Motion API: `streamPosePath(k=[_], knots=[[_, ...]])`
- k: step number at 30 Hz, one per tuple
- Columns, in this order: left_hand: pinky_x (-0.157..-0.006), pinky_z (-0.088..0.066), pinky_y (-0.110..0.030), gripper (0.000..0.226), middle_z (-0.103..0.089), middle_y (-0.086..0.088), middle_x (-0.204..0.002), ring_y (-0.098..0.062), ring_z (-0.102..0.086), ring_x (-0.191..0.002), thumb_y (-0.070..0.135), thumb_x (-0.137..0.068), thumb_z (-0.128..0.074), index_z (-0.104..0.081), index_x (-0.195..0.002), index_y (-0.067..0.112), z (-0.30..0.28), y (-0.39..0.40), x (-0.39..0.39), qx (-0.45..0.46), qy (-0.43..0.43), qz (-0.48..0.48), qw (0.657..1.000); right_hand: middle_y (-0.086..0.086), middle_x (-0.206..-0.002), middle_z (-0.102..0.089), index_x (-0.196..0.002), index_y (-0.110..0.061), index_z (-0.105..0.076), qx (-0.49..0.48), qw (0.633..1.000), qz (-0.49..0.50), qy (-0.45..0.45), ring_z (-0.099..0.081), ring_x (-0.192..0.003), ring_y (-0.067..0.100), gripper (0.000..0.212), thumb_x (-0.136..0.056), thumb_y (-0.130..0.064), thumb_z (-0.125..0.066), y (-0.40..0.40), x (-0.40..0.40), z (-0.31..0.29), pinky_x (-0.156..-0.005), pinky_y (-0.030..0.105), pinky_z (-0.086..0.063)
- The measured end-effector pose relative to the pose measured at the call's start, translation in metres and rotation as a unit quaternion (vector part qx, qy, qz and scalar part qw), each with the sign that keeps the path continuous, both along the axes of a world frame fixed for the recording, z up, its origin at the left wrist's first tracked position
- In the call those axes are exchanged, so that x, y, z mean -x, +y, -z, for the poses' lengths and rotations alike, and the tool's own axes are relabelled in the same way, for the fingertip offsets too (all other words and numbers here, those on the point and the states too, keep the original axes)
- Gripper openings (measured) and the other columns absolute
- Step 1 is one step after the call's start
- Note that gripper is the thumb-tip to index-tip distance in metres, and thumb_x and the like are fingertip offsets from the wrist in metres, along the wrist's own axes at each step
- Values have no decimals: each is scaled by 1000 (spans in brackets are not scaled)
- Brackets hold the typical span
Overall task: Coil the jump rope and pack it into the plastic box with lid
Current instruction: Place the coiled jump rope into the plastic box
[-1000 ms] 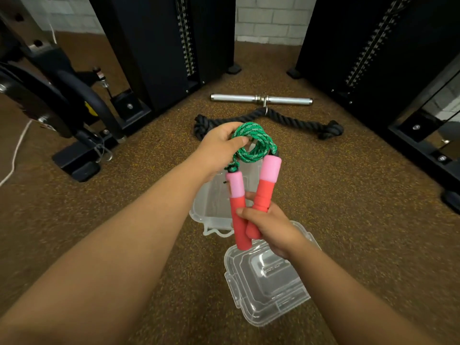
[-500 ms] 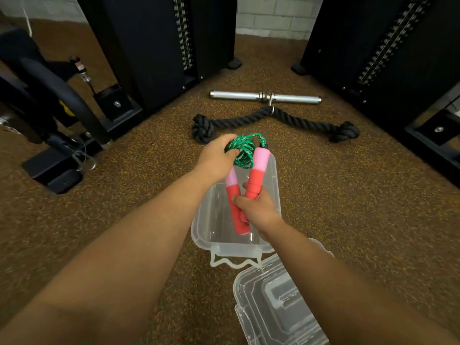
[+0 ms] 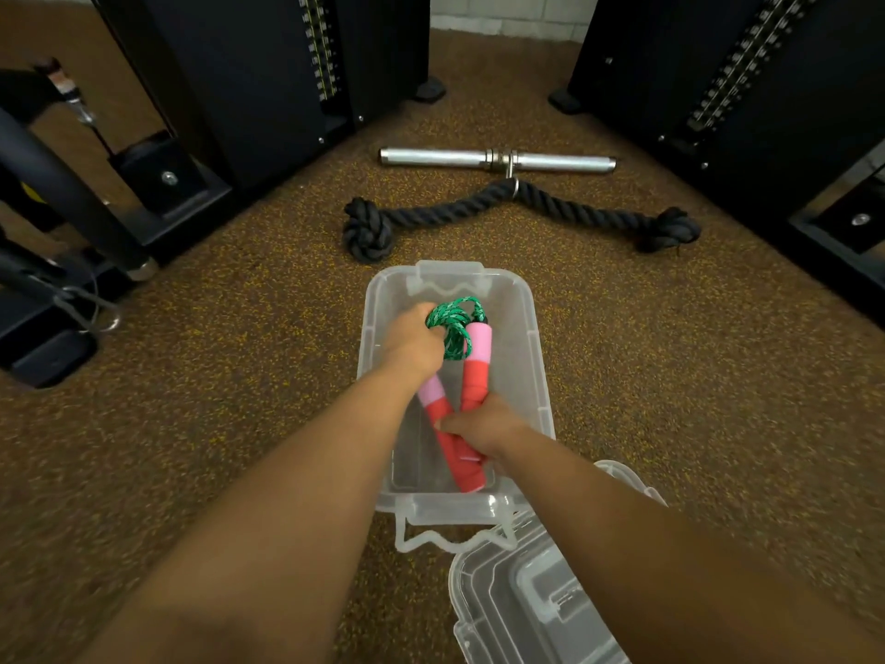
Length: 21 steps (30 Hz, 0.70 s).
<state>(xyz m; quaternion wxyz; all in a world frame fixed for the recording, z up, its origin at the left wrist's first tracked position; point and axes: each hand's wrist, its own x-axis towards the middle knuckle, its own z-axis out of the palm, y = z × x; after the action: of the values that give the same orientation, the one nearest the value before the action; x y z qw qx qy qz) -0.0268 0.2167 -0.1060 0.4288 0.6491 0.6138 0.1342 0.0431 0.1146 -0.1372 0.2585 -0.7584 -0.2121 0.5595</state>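
A clear plastic box stands open on the brown floor in front of me. Both my hands are down inside it with the jump rope. My left hand grips the coiled green rope at the box's far end. My right hand holds the two red and pink handles together near the box's near end. The clear lid lies on the floor just in front of the box, to the right, partly under my right forearm.
A thick black rope attachment and a chrome bar lie on the floor beyond the box. Black weight-stack machines stand left and right at the back. A machine base with a carabiner sits at the left.
Both hands have lowered the coiled rope and handles from above the box down into it. My view has moved closer to the box.
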Motion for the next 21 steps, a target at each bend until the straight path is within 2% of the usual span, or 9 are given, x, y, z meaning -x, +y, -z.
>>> streamPosePath(k=[2, 4, 6, 8, 11, 13, 17, 21], knots=[[-93, -44, -34, 33, -61, -11, -123, -29, -56, -113, 11, -95, -49, -54, -127, 11, 7, 3, -4, 19, -7, -11, 1000, 14, -104, -62, -121, -2, -47, 1, 1000, 1, -3, -60, -78, 21, 57, -75, -16, -77, 2, -1, 3, -55, 28, -48], [-95, -46, -36, 31, -63, -11, -120, -29, -58, -111, 11, -93, -51, -57, -124, 11, 14, 4, -7, 32, -14, -22, 999, 12, -110, -57, -127, -3, -37, -2, 1000, 1, -25, -58, -87, 23, 67, -76, -20, -78, 2, -2, 6, -69, 34, -52], [-96, -47, -38, 33, -63, -14, -122, -30, -59, -112, 12, -90, -55, -57, -123, 10, 23, 4, -10, 50, -13, -33, 998, 8, -108, -49, -131, -4, -26, -19, 999, -3, -46, -52, -87, 20, 72, -80, -20, -74, 2, -3, 5, -75, 32, -47], [-95, -46, -35, 42, -58, -16, -129, -32, -56, -116, 11, -87, -58, -51, -129, 5, 26, 2, -12, 80, 12, -43, 996, 10, -114, -47, -135, -4, -18, -16, 998, -18, -56, -54, -93, 21, 77, -83, -24, -71, 2, -2, 3, -75, 29, -43], [-92, -42, -34, 51, -46, -20, -139, -35, -49, -123, 1, -90, -52, -35, -137, -1, 28, -2, -14, 112, 69, -47, 990, 17, -133, -45, -141, -1, -11, 12, 995, -60, -74, -52, -118, 31, 88, -83, -34, -68, 4, 1, 4, -90, 34, -46], [-95, -40, -36, 53, -40, -20, -144, -36, -45, -127, -2, -91, -44, -29, -141, 1, 27, -2, -13, 110, 87, -38, 989, 18, -135, -46, -144, -3, -11, 21, 992, -91, -86, -52, -119, 33, 90, -82, -37, -66, 4, 3, 7, -97, 41, -47], [-104, -35, -37, 52, -36, -19, -149, -34, -39, -133, -2, -92, -39, -32, -143, 2, 29, -2, -12, 103, 109, 16, 989, 18, -130, -52, -145, -6, -18, 14, 989, -114, -92, -56, -115, 33, 87, -78, -37, -65, 6, 1, 8, -95, 44, -49], [-105, -36, -36, 51, -38, -17, -148, -33, -40, -133, 1, -91, -39, -36, -142, 6, 22, -6, -11, 92, 79, 5, 993, 19, -133, -50, -141, -5, -27, 24, 982, -142, -125, -53, -117, 34, 79, -80, -40, -62, 6, 2, -4, -90, 35, -48]])
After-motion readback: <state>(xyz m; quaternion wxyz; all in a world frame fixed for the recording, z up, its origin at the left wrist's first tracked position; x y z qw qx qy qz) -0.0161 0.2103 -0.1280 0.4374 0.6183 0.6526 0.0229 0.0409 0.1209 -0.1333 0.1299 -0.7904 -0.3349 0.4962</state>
